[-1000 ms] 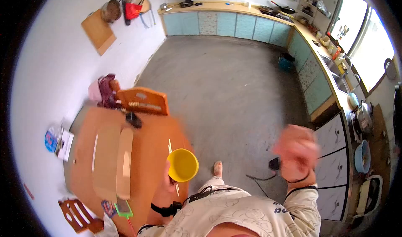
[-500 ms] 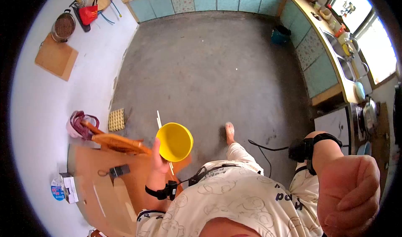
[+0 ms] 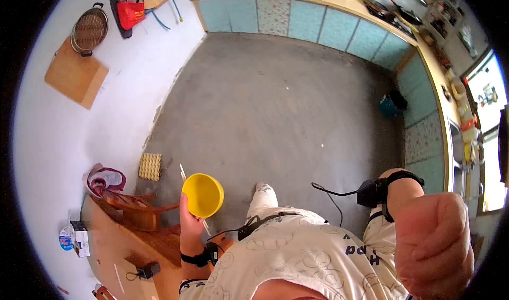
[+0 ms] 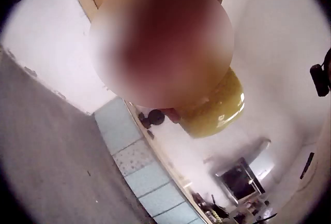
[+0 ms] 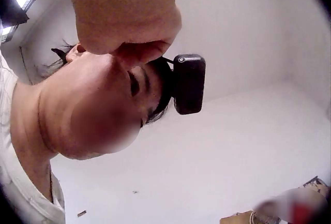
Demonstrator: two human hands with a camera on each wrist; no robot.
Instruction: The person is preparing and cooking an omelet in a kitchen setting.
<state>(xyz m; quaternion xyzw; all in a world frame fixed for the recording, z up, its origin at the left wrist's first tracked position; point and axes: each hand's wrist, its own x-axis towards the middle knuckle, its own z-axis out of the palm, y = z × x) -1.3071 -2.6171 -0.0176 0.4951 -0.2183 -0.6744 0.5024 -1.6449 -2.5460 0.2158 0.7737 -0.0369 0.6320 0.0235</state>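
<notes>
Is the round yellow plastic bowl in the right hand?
No, the left hand grips that bowl; the right hand is a fist.

I saw a yellow bowl (image 3: 202, 195), pale-blue cabinet doors (image 3: 297, 21), some floral-patterned, a grey floor (image 3: 275, 114) and a cream cartoon-printed shirt (image 3: 297, 263).

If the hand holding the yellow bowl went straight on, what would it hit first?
Probably nothing: the left hand, holding the round yellow plastic bowl, points over grey floor; depth unclear.
</notes>
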